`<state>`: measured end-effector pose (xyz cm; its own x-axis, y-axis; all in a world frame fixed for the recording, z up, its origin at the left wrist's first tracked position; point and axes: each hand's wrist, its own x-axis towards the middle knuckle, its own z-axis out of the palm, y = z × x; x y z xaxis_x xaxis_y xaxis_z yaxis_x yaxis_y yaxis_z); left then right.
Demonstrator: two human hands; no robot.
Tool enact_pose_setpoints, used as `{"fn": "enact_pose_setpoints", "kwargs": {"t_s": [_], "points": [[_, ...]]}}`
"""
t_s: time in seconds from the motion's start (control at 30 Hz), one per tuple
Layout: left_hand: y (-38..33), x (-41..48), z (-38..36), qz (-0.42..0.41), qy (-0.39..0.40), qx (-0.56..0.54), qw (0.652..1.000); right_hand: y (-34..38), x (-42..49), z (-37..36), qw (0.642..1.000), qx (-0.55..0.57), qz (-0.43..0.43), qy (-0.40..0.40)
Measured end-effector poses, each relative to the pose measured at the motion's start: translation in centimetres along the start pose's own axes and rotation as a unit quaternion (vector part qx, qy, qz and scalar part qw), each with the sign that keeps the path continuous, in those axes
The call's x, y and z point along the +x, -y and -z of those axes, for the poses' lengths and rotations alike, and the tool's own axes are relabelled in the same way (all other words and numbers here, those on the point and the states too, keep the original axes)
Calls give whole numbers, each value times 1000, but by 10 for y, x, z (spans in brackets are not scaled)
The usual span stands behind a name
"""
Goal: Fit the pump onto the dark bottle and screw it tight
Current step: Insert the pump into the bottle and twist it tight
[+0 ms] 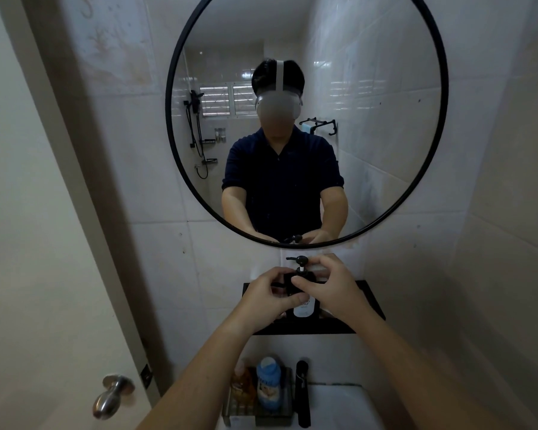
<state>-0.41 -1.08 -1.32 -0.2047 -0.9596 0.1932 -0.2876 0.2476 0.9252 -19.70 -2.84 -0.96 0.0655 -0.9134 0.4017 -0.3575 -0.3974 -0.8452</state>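
The dark bottle (305, 307) with a pale label stands upright on a black wall shelf (371, 301) below the mirror. A black pump (299, 262) sits on its neck, spout pointing left. My left hand (269, 294) wraps the bottle's upper left side. My right hand (330, 282) has its fingers closed around the pump collar at the bottle's top. Both hands hide most of the bottle's shoulders.
A round black-framed mirror (444, 125) hangs above the shelf. Below it, a rack (258, 412) holds a blue bottle (269, 383) and an orange one (242, 383); a black faucet (303, 394) stands over the white sink (339, 408). A door with a metal knob (112, 395) is at left.
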Motion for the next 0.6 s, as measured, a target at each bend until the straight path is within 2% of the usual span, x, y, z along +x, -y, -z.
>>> {"fn": "enact_pose_setpoints", "kwargs": {"t_s": [0.1, 0.27, 0.4, 0.6], "points": [[-1, 0, 0, 6, -1, 4, 1000, 1, -1, 2, 1000, 23, 8, 14], [-3, -1, 0, 9, 0, 3, 1000, 0, -2, 2, 1000, -8, 2, 4], [-2, -2, -1, 12, 0, 9, 1000, 1, -4, 4, 999, 27, 9, 19], [-2, -1, -1, 8, 0, 10, 1000, -1, -4, 4, 1000, -9, 10, 19]]}}
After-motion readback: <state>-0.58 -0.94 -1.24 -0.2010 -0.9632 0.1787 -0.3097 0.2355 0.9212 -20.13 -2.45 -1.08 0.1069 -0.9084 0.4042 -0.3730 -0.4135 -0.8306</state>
